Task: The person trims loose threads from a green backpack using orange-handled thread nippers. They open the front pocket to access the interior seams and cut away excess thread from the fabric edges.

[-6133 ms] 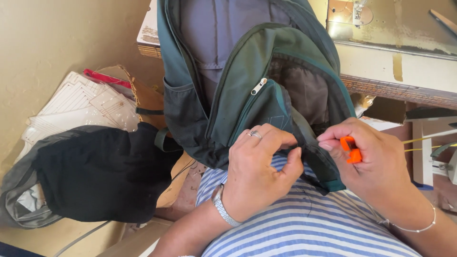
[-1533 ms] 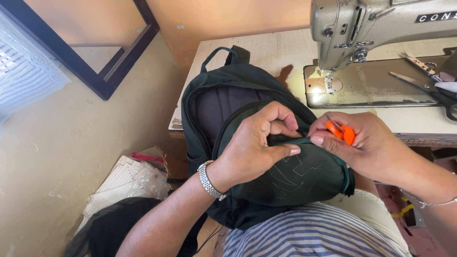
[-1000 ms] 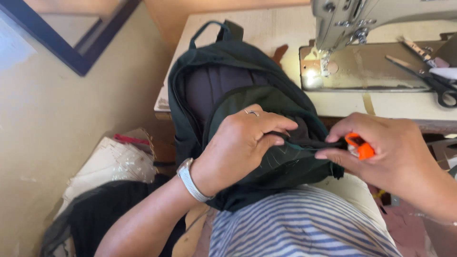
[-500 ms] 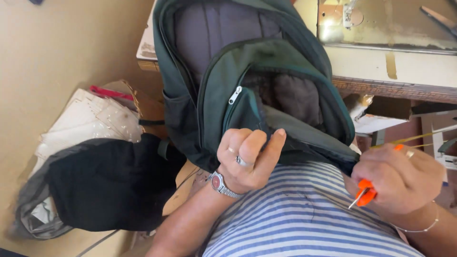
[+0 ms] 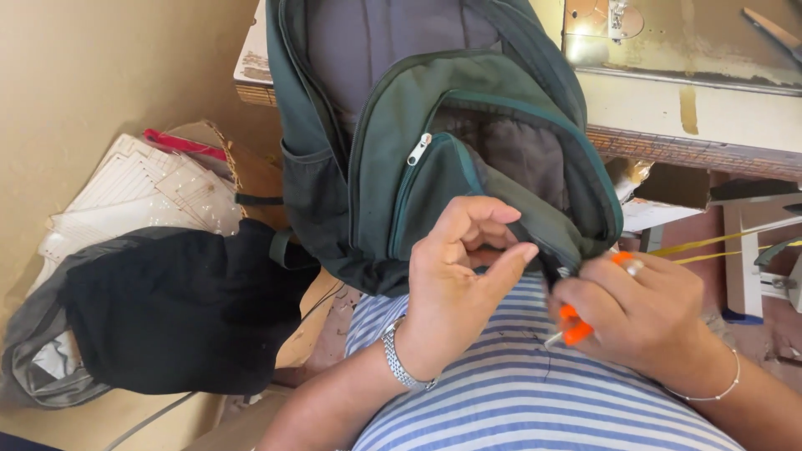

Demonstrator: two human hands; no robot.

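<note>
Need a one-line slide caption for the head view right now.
Left hand pinches the lower edge of a dark green backpack while the right hand holds an orange-handled thread snipper beside it.

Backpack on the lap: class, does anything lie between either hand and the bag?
Nothing visible does. The left hand already pinches the lower edge of the backpack beside its open pocket. The right hand, holding an orange snipper, is up against the same edge. No object lies between them.
</note>
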